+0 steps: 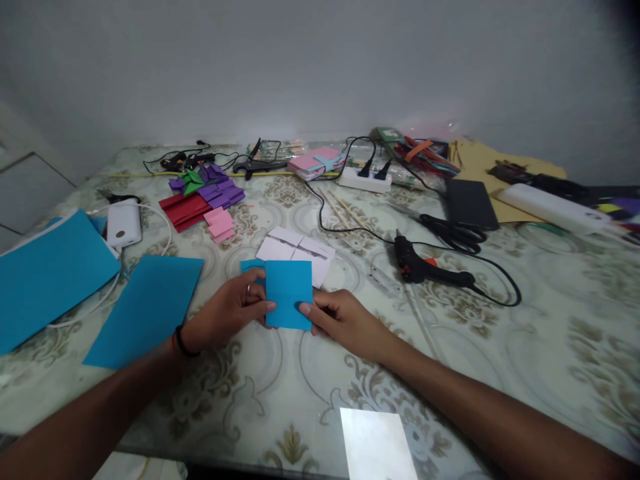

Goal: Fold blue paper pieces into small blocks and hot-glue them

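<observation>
A small blue paper square point(289, 283) with a faint crease across it is held up between both hands, above the table. My left hand point(235, 307) pinches its left edge, thumb in front and fingers behind. On the opposite edge my right hand point(345, 321) grips it the same way, its other fingers partly hidden. Just behind the square lie folded white papers point(280, 245), and another bit of blue paper point(251, 265) shows beside my left fingers. A larger blue sheet point(150, 307) lies left of my left wrist.
A black glue gun point(425, 263) and black scissors point(445, 230) lie to the right, their area crossed by a cable. Farther back stands a white power strip point(365, 180). Folded purple papers point(220, 190), red papers point(185, 211) and a white power bank point(124, 223) are at the left.
</observation>
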Tool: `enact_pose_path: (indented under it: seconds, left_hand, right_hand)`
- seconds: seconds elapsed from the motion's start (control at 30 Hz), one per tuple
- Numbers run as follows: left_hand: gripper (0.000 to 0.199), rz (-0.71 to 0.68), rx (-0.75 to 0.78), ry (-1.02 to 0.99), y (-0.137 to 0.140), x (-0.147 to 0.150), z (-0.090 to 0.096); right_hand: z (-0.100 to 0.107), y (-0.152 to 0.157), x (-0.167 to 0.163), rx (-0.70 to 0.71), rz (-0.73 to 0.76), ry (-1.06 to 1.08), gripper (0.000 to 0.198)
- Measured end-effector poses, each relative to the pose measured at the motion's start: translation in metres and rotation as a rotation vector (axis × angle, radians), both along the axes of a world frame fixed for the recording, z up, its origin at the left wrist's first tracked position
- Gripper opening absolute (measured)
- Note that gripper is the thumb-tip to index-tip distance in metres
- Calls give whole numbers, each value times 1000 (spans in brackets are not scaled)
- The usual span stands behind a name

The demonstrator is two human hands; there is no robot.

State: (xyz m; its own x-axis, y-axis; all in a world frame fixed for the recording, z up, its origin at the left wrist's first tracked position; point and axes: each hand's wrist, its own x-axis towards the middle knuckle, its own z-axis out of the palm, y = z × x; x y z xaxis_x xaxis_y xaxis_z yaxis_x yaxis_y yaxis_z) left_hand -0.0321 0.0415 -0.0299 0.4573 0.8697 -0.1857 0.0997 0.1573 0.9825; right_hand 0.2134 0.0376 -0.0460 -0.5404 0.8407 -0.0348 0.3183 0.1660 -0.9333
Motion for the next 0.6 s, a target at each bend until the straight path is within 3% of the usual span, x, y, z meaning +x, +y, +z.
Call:
enact_pose_path:
  seconds: [0.33,0.6]
  left_hand:
    - [37,17,10,13,0,-2,-2]
    - [34,15,29,24,0,-3,-2]
  right_hand:
    - [0,0,0,34,10,-5,48]
    - [1,-2,0,50,18,-28,50]
